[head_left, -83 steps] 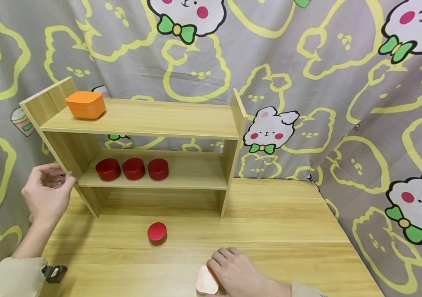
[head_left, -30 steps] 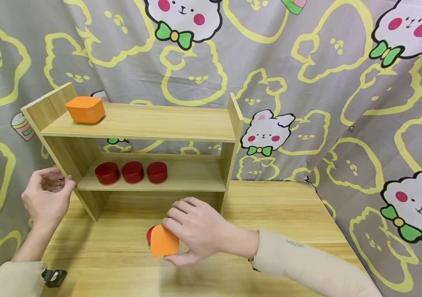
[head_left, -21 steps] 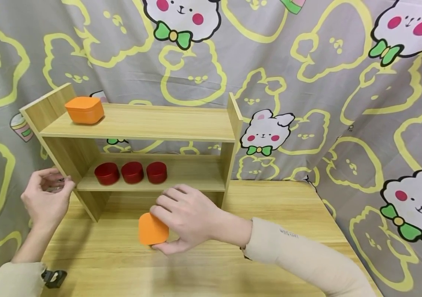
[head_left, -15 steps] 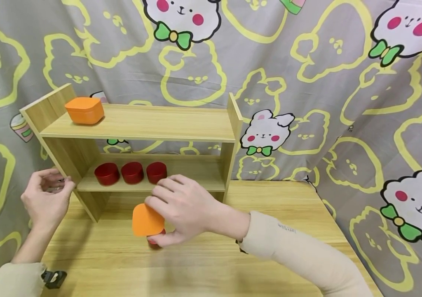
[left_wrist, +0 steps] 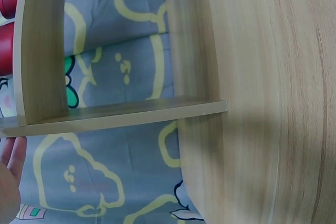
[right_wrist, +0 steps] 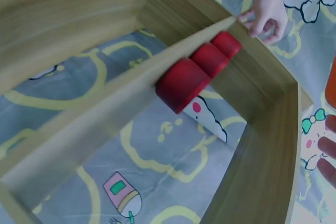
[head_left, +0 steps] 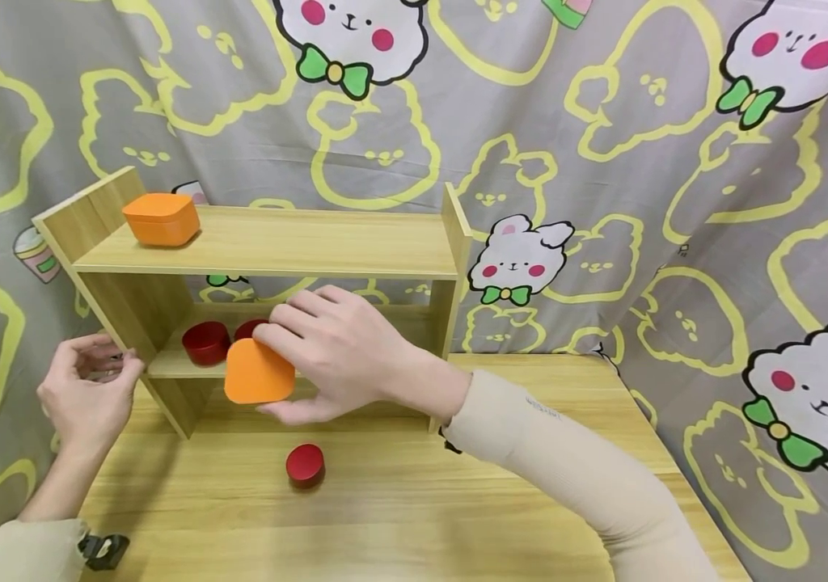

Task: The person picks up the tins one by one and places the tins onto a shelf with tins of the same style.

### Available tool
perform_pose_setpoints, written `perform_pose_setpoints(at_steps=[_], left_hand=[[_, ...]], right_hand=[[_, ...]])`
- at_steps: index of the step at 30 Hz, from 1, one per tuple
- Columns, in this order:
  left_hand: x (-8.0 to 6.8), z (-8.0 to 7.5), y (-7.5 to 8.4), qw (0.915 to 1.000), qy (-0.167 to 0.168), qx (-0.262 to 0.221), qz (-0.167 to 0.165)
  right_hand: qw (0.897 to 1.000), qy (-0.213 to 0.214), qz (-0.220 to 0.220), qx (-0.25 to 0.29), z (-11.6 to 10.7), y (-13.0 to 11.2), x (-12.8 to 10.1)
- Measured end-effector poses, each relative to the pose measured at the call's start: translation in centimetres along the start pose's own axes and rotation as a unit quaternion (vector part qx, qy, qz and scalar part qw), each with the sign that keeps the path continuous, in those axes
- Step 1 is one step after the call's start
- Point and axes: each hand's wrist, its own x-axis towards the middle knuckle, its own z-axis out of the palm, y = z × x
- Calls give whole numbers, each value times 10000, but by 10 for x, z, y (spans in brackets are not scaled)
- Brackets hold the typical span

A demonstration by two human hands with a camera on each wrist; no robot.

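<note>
My right hand (head_left: 341, 356) grips an orange box (head_left: 259, 372) with rounded corners, in front of the middle shelf. In the right wrist view only a sliver of the orange box (right_wrist: 331, 87) shows, beside some fingers (right_wrist: 328, 150). Three red round tins (right_wrist: 182, 84) stand in a row on that shelf; in the head view my right hand hides one and the box covers part of another. My left hand (head_left: 90, 388), loosely bent, touches the left side panel of the wooden shelf unit (head_left: 268, 242). In the left wrist view its fingertips (left_wrist: 18, 153) meet the panel's outer face.
A lidded orange box (head_left: 162, 220) sits at the left end of the top shelf. Another red tin (head_left: 305, 466) stands on the wooden table (head_left: 399, 517), in front of the unit. Behind everything hangs a patterned grey curtain (head_left: 385, 145).
My right hand has carried the orange box from the table's front, past the red tin on the table, forward, leftward and up to the middle shelf. My left hand stays at the side panel.
</note>
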Motion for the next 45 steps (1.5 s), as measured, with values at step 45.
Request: perform_pose_setpoints(at_steps=[45], left_hand=[[1, 1, -4, 10000, 25, 23, 66]], right_hand=[[9884, -1208, 848, -357, 18, 69, 77]])
